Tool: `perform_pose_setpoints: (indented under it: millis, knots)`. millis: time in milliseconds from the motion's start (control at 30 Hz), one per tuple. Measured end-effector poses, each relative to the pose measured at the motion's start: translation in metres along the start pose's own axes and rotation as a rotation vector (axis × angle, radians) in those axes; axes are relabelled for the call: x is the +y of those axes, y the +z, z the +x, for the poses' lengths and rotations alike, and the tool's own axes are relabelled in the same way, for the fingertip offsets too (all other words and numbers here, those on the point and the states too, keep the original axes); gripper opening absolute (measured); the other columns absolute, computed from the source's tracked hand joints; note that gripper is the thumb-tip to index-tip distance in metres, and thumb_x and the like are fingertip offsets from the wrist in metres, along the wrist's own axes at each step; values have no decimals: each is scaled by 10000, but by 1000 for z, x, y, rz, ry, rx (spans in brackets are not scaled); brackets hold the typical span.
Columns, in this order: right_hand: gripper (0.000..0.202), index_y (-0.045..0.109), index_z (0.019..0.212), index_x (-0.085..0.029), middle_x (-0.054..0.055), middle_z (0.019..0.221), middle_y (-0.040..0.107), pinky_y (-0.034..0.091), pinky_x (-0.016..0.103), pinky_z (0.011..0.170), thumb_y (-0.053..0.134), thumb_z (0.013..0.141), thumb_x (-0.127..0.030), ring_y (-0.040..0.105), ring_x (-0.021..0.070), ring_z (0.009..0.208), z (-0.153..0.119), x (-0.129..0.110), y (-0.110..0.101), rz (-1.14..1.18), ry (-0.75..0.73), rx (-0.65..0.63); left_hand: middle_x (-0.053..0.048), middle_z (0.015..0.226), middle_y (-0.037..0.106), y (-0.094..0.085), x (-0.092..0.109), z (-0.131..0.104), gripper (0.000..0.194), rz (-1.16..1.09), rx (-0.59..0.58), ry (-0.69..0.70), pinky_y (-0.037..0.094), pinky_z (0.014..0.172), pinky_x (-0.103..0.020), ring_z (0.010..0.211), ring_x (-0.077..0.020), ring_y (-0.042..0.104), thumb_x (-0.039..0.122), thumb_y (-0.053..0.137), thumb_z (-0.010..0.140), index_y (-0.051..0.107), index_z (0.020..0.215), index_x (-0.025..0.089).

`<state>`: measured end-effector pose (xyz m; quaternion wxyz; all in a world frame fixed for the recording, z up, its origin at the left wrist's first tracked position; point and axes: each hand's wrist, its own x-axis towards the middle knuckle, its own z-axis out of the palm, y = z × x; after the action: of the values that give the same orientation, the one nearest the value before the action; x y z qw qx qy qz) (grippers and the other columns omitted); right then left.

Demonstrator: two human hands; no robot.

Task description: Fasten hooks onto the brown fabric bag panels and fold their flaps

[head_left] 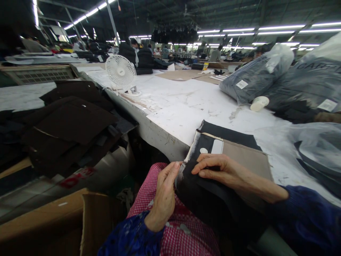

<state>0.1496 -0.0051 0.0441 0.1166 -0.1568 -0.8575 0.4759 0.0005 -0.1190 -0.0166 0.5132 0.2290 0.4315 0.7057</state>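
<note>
A dark fabric piece (210, 192) with a beige panel (246, 156) lies over the table's front edge and hangs down toward my lap. My left hand (165, 192) pinches its pale, frayed left edge between thumb and fingertips. My right hand (221, 169) rests on top of the cloth, fingers bent and slightly apart, with the thumb side near the dark surface; whether it grips a fold cannot be made out. A white round sticker (204, 150) and a white rectangular label (217, 146) sit just above my right fingers.
On the white table (181, 103) stand a small white fan (121, 71), a tipped paper cup (259, 103) and plastic-wrapped bundles (247, 80). Dark cloth pieces (71, 121) are piled at left, above an open cardboard box (53, 209). People are in the background.
</note>
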Motion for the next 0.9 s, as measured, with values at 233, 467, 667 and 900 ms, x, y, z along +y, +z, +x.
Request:
perform_pose_setpoints:
  millis: [233, 467, 667, 900]
  knots:
    - [259, 735, 996, -223, 45, 934, 666, 469, 278, 771, 561, 920, -399, 607, 151, 838, 1, 0, 0, -8, 12, -11, -6, 726, 638, 2, 1, -1, 286, 91, -8, 3, 415, 586, -177, 660, -98, 533, 424, 664, 824, 726, 889, 153]
    - [246, 717, 1014, -204, 49, 913, 640, 466, 271, 752, 538, 939, -355, 599, 144, 823, 0, 4, 1, -106, -28, -28, -51, 814, 694, 6, -5, 5, 219, 256, 42, 51, 461, 676, -221, 756, -145, 600, 339, 683, 795, 685, 850, 128]
    - [281, 677, 1141, -199, 61, 885, 590, 447, 277, 691, 476, 969, -292, 554, 149, 778, -1, 6, 7, -408, -77, 44, -22, 771, 631, 0, -22, 13, 214, 316, 94, 74, 427, 626, -216, 714, -127, 558, 337, 620, 826, 657, 867, 130]
    - [269, 680, 1105, -161, 59, 843, 594, 453, 260, 636, 464, 949, -194, 550, 137, 710, -2, 5, 15, -531, -69, 66, -6, 747, 616, -3, -25, 14, 201, 139, 59, -30, 425, 610, -200, 686, -111, 549, 320, 661, 783, 641, 859, 135]
